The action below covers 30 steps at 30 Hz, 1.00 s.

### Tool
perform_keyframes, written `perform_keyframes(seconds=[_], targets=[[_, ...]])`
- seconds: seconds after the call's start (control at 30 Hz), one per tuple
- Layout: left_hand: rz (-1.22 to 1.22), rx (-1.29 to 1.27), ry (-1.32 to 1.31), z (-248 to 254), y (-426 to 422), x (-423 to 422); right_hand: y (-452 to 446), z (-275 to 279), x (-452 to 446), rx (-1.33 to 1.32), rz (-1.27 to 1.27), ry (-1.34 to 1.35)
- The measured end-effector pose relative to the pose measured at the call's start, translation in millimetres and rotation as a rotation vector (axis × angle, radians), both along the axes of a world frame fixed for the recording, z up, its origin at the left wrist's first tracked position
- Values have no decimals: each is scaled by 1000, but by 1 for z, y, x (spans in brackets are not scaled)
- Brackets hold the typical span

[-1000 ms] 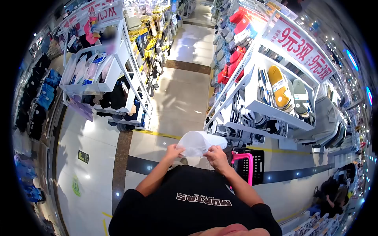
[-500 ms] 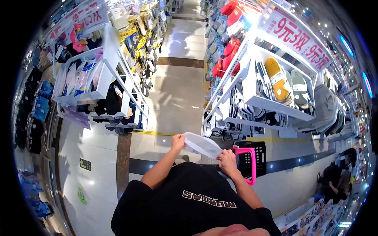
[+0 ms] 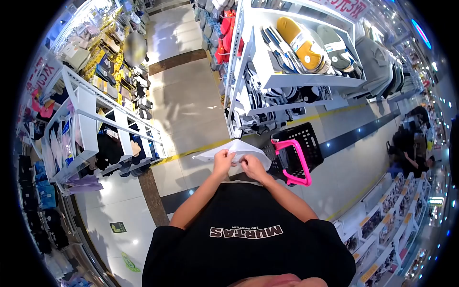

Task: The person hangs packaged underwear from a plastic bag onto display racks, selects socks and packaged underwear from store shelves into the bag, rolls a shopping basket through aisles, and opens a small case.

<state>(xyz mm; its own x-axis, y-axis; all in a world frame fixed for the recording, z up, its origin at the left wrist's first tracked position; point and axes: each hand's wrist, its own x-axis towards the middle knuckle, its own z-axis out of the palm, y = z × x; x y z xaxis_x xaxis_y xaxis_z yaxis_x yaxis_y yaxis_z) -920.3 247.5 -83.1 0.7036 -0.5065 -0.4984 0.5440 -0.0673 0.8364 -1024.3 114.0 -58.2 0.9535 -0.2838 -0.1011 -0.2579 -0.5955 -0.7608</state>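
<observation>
A thin, white, half see-through bag (image 3: 256, 152) is held in front of my black shirt, its wide ends spreading out to both sides. My left hand (image 3: 223, 162) pinches its near edge with curled fingers. Close beside it, my right hand (image 3: 253, 166) also has its fingers closed on the bag's edge. Only a small gap separates the two hands. Just right of the bag is a black shopping basket (image 3: 313, 143) with a pink handle (image 3: 302, 167), and neither hand touches it.
A white rack (image 3: 313, 80) with yellow and grey slipper-shaped goods stands ahead right. Another white rack (image 3: 86, 107) with packed goods is at left. A tiled aisle (image 3: 189, 105) runs between them. At far right a person in dark clothes (image 3: 413, 141) is low down.
Both hands have come together from the bag's two ends to its near middle. The view has turned right, and the basket now appears larger and higher.
</observation>
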Motion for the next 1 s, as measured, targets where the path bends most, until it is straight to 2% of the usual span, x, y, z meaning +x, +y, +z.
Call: perform_keyframes(seconds=[0.07, 0.17, 0.2, 0.3, 0.33, 0.43, 0.47, 0.5, 0.53, 0.57, 0.6, 0.67, 0.7, 0.73, 0.8, 0.83, 0.87, 0.9, 0.93, 0.97, 1.0], targets=[[-25, 42, -28, -2, 6, 0, 2, 5, 1, 24, -111, -65], [-77, 36, -27, 5, 9, -1, -1, -17, 5, -51, -83, -167], [-97, 25, -13, 8, 10, -3, -3, -18, 3, -72, -61, 3], [-209, 49, 4, 13, 6, -5, -5, -22, 5, 52, -79, 79], [-137, 34, 17, 13, 3, -6, -10, -25, 7, 105, 39, 64], [63, 35, 72, 6, -4, 0, -19, -30, 10, 191, 376, 502], [119, 65, 106, 3, -5, 5, -17, -30, 5, 271, 461, 541], [176, 96, 141, -5, -3, 9, -17, -34, 0, 305, 552, 487], [208, -10, 254, -42, 3, 15, -18, -41, -3, 335, 642, 430], [274, -4, 286, -37, 0, 18, -20, -46, -5, 366, 730, 370], [338, 3, 317, -26, -3, 21, -25, -47, -1, 484, 704, 489], [415, 3, 386, -14, -4, 30, -38, -20, 22, 364, 766, 526], [440, -2, 309, -19, -7, 35, -47, -2, 34, 300, 793, 541], [465, -8, 234, -33, -10, 39, -56, 8, 38, 280, 720, 293], [456, 6, 102, -44, -16, 47, -81, 58, 62, 355, 499, 76], [422, 30, 47, -46, -17, 51, -102, 74, 77, 458, 410, 15], [389, 56, -9, -46, -18, 52, -121, 101, 89, 425, 276, 12], [341, 120, -23, -32, -20, 50, -145, 94, 104, 348, 147, -78], [292, 185, -37, -3, -25, 47, -168, 86, 117, 79, -5, -197], [241, 249, -53, 16, -30, 45, -194, 80, 131, -7, -108, -142], [224, 274, -73, 20, -33, 41, -214, 65, 143, -260, -208, -254]])
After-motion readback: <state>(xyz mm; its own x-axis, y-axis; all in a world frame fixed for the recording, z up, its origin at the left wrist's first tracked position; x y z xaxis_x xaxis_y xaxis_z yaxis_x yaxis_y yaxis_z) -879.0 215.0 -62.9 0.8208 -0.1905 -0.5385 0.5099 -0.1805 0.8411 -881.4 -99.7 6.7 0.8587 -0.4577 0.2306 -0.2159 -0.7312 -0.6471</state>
